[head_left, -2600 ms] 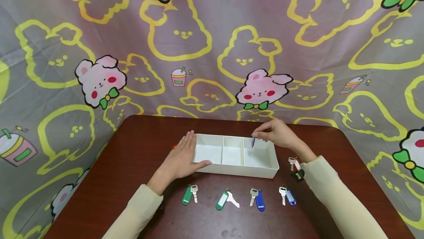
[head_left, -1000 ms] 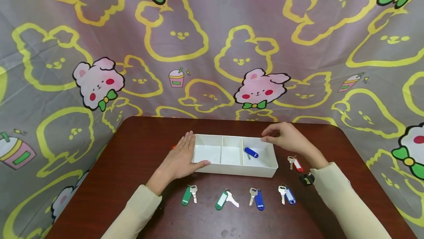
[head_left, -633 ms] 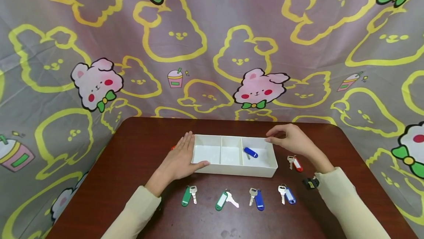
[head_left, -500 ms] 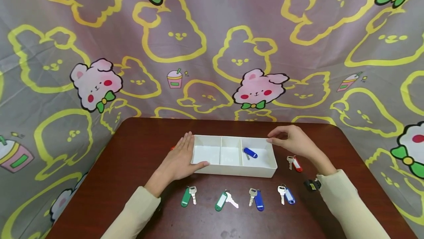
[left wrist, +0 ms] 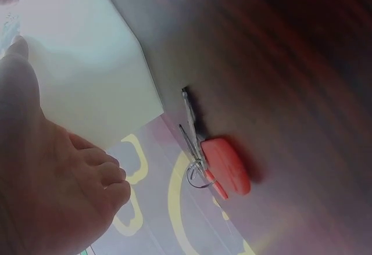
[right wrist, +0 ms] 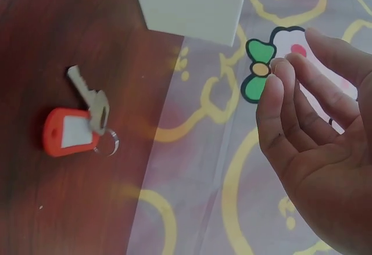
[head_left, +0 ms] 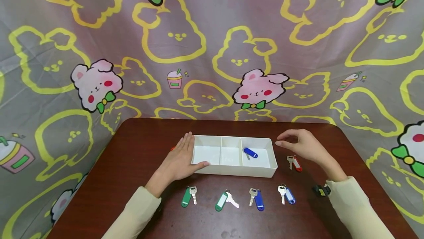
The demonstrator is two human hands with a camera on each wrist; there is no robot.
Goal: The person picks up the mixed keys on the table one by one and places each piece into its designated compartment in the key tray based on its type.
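Observation:
My left hand point(head_left: 179, 160) rests against the left end of a white three-compartment box point(head_left: 232, 170), fingers straight and thumb over the front rim. A key with a blue tag point(head_left: 250, 153) lies in the box's right compartment; the other two compartments hold nothing. Just off the box's right end hovers my right hand point(head_left: 304, 146), its fingers loosely bent with nothing between them. Nearest to it on the table is a key with a red tag point(head_left: 297, 164), also large in the right wrist view. Beside the left hand, the left wrist view shows another key with a red tag point(left wrist: 226, 165).
In front of the box, several tagged keys lie in a row: a green-tagged key point(head_left: 187, 197), another green-tagged key point(head_left: 221, 201), a blue-tagged key point(head_left: 259, 200) and one more blue-tagged key point(head_left: 289, 196). A patterned cloth point(head_left: 212, 47) hangs behind the brown table point(head_left: 149, 132).
The right hand, which held the blue-tagged key over the right compartment, has let it go there and moved right, past the box's end. The left hand has stayed at the box.

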